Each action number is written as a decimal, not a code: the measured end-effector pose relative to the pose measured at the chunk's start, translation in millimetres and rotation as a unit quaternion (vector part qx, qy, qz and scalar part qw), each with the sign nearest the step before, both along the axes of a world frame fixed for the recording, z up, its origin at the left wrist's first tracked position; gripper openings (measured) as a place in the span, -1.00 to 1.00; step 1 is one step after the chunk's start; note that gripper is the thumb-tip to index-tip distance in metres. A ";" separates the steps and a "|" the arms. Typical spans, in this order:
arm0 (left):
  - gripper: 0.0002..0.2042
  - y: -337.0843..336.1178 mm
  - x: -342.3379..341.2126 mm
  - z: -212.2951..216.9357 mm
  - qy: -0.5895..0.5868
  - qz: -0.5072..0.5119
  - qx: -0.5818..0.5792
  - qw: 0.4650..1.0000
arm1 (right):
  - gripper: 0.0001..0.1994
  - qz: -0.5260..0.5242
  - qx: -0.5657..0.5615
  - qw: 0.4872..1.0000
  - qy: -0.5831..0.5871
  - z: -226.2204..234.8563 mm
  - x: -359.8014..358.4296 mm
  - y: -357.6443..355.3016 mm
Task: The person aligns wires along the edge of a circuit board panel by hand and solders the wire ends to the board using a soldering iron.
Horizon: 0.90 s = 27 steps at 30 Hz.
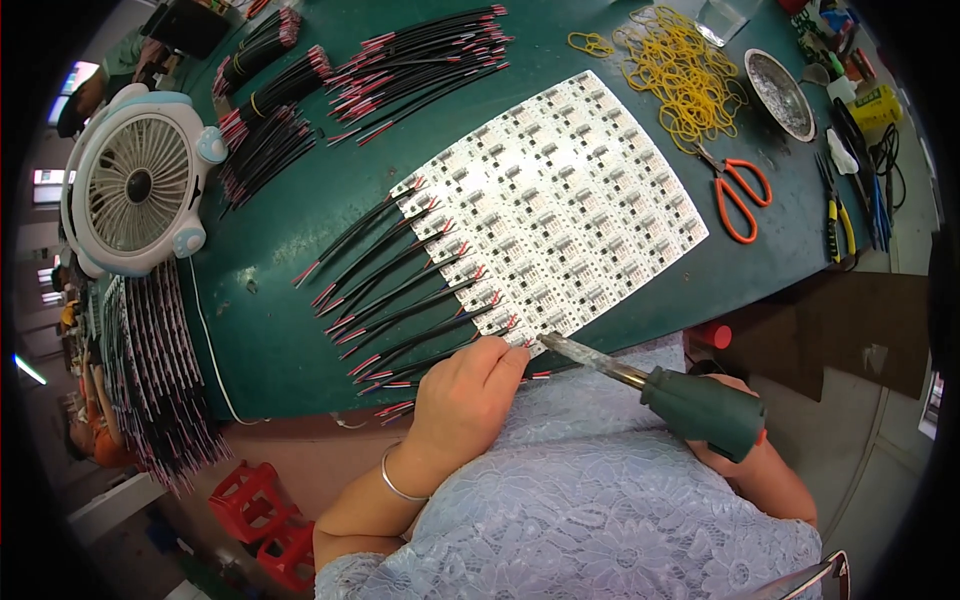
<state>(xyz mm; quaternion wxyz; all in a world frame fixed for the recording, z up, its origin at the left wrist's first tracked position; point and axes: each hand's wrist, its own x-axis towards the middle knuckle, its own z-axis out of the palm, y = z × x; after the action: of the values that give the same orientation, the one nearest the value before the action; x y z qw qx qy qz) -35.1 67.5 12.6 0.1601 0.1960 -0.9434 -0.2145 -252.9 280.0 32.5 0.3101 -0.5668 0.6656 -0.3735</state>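
On the green table lies a white circuit board panel [560, 200] covered with rows of small parts. Short black wires [400, 265] with red and white ends are joined along its left edge. My left hand [465, 395] is closed in a pinch at the panel's near corner; a wire tip shows just beside the fingers, which hide most of it. My right hand [712, 458] is wrapped round the green handle of a soldering iron [690, 402], partly hidden behind it. The iron's metal tip meets the panel's near corner, close to my left fingertips.
A white fan [138, 185] stands at left, near hanging wired strips [160, 370]. Bundled black wires [420, 70] lie at the back. Yellow rubber bands [680, 75], orange-handled scissors [738, 205], a metal dish [780, 95] and pliers [838, 215] are at right. Red stools [250, 500] stand below.
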 end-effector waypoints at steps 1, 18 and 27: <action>-0.74 0.4 0.8 0.0 -0.001 0.002 0.000 1.000 | -0.78 0.025 -0.014 0.999 0.016 1.6 -1.5 -1.6; -0.76 -10.5 1.1 -5.0 0.036 -0.022 0.077 0.996 | -0.68 0.001 -0.002 0.999 0.042 0.4 0.7 7.6; -0.75 -9.9 3.8 -4.4 0.029 -0.038 0.043 0.998 | -0.54 -0.009 0.026 0.999 0.026 -0.2 5.1 10.1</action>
<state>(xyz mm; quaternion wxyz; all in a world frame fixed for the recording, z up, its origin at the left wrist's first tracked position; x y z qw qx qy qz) -31.3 57.6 8.3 0.1707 0.1607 -0.9349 -0.2664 -247.8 290.1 32.3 0.3041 -0.5622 0.6878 -0.3442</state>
